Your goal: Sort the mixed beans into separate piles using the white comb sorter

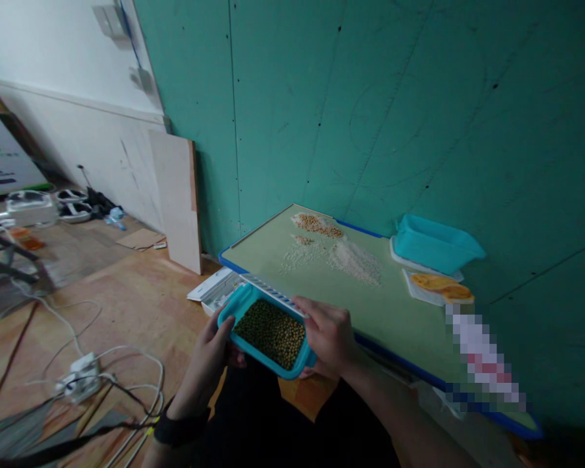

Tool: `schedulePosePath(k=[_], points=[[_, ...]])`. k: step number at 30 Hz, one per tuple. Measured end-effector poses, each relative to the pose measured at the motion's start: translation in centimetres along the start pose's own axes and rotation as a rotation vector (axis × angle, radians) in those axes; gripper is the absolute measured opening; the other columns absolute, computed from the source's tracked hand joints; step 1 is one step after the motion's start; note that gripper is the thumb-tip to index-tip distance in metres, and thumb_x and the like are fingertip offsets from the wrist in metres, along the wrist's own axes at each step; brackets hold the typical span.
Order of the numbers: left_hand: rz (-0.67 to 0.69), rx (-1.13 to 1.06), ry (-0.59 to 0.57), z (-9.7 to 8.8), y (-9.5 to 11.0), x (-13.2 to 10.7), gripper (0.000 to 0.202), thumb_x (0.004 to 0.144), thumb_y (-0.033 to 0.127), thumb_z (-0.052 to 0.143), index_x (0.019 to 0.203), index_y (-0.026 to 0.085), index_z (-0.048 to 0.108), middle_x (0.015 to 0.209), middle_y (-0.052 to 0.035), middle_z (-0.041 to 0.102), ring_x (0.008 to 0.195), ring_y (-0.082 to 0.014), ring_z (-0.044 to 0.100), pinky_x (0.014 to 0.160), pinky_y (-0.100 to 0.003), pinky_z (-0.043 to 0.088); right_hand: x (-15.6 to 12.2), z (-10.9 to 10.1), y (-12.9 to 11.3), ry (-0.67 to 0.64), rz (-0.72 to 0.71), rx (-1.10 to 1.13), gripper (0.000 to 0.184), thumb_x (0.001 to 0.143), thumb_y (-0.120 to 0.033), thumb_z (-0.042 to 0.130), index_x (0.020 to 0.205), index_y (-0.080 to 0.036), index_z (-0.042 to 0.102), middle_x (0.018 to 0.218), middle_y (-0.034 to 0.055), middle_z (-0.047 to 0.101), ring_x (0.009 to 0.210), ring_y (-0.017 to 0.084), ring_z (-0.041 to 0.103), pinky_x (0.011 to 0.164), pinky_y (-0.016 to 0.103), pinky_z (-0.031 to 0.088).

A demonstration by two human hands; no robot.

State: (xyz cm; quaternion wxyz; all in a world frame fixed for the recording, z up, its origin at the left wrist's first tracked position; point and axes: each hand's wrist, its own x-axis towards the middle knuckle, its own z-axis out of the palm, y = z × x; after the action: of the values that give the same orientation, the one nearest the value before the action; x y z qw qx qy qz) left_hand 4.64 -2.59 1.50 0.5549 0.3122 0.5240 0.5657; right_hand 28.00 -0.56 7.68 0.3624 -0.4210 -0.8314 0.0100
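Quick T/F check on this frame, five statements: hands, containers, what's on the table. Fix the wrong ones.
1. The left hand and right hand hold a blue container. True.
2. That container is empty. False: beans cover its bottom.
3. Pale grains and tan beans lie loose on the table. True.
4. The black wristband is on the right arm. False: it is on the left.
5. The orange-yellow item lies inside the second blue container. False: it lies on a white piece beside that container.
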Motion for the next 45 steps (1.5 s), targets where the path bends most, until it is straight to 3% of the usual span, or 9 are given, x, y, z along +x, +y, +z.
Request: schedulePosePath(k=[3, 5, 9, 14, 19, 28, 36, 43, 45], points=[[-0.006, 0.022, -0.002, -0.2, -0.2, 0.2, 0.085, 0.082, 0.050, 0.069, 0.153, 0.014, 0.039, 0.040, 0.0083, 0.057, 0.032, -0.0200, 0.059, 0.033, -0.027, 0.051, 1.8, 1.4, -0.9, -0.147, -0.098, -0.149, 0.047, 0.094, -0.003, 0.041, 0.131, -0.016, 0.066, 0.125, 0.0106, 0.075, 0.109, 0.018, 0.073, 0.097, 0.029, 0.056], [-0.002, 0.031, 0.006, -0.2, -0.3, 0.3, 0.083, 0.083, 0.050, 0.069, 0.152, 0.015, 0.040, 0.040, 0.0080, 0.057, 0.032, -0.0199, 0.058, 0.033, -0.027, 0.051, 3.6, 2.3, -1.8, -0.231, -0.164, -0.271, 0.044, 0.097, -0.006, 0.041, 0.135, -0.011, 0.062, 0.130, 0.0162, 0.071, 0.112, 0.022, 0.072, 0.092, 0.031, 0.059], [0.008, 0.034, 0.014, -0.2, -0.3, 0.1, 0.082, 0.081, 0.050, 0.072, 0.150, 0.015, 0.043, 0.041, 0.0082, 0.058, 0.033, -0.0185, 0.057, 0.034, -0.026, 0.051, 7.4, 4.2, -3.5, -0.314, -0.144, -0.449, 0.041, 0.099, -0.008, 0.035, 0.131, 0.000, 0.060, 0.110, 0.0245, 0.074, 0.087, 0.027, 0.075, 0.066, 0.036, 0.062], [0.004, 0.033, 0.031, -0.3, -0.2, 0.1, 0.084, 0.080, 0.051, 0.074, 0.149, 0.015, 0.043, 0.040, 0.0083, 0.056, 0.033, -0.0180, 0.056, 0.034, -0.025, 0.050, 10.4, 6.0, -4.1, -0.298, -0.091, -0.504, 0.037, 0.095, -0.002, 0.040, 0.123, 0.008, 0.062, 0.093, 0.0272, 0.074, 0.082, 0.026, 0.076, 0.067, 0.035, 0.061], [0.002, 0.029, 0.025, -0.5, -0.4, 0.2, 0.083, 0.078, 0.052, 0.075, 0.147, 0.016, 0.045, 0.041, 0.0093, 0.055, 0.034, -0.0186, 0.057, 0.035, -0.027, 0.050, 11.0, 6.2, -3.6, -0.323, 0.009, -0.528, 0.035, 0.092, 0.000, 0.046, 0.121, 0.012, 0.063, 0.086, 0.0291, 0.075, 0.083, 0.029, 0.077, 0.067, 0.036, 0.061], [0.008, 0.016, 0.057, 0.2, 0.0, -0.4, 0.081, 0.079, 0.050, 0.074, 0.147, 0.016, 0.046, 0.041, 0.0093, 0.055, 0.033, -0.0169, 0.055, 0.035, -0.024, 0.049, 9.2, 2.7, -1.7, -0.330, 0.163, -0.546, 0.026, 0.094, -0.002, 0.044, 0.100, -0.002, 0.070, 0.084, 0.0228, 0.075, 0.080, 0.028, 0.077, 0.065, 0.033, 0.057], [0.007, 0.026, 0.010, -0.7, -0.5, 0.1, 0.077, 0.081, 0.051, 0.073, 0.146, 0.018, 0.046, 0.042, 0.0091, 0.056, 0.034, -0.0172, 0.057, 0.036, -0.024, 0.049, 6.9, -1.4, 0.4, -0.366, 0.266, -0.603, 0.025, 0.095, -0.005, 0.046, 0.109, -0.008, 0.066, 0.088, 0.0197, 0.077, 0.085, 0.029, 0.078, 0.070, 0.033, 0.057], [0.017, 0.015, 0.050, -0.3, -0.4, 0.0, 0.080, 0.078, 0.051, 0.075, 0.145, 0.017, 0.047, 0.042, 0.0091, 0.056, 0.032, -0.0182, 0.056, 0.033, -0.025, 0.049, 3.6, -5.1, 3.8, -0.343, 0.398, -0.689, 0.040, 0.097, -0.010, 0.043, 0.130, -0.017, 0.065, 0.088, 0.0154, 0.079, 0.083, 0.027, 0.077, 0.072, 0.032, 0.053], [0.024, 0.018, 0.060, -0.1, -0.3, -0.1, 0.077, 0.078, 0.049, 0.074, 0.143, 0.017, 0.049, 0.042, 0.0089, 0.056, 0.032, -0.0179, 0.056, 0.034, -0.025, 0.049, 2.7, -6.0, 5.0, -0.309, 0.443, -0.691, 0.038, 0.101, -0.016, 0.040, 0.127, -0.017, 0.068, 0.087, 0.0152, 0.079, 0.081, 0.026, 0.077, 0.070, 0.030, 0.051]])
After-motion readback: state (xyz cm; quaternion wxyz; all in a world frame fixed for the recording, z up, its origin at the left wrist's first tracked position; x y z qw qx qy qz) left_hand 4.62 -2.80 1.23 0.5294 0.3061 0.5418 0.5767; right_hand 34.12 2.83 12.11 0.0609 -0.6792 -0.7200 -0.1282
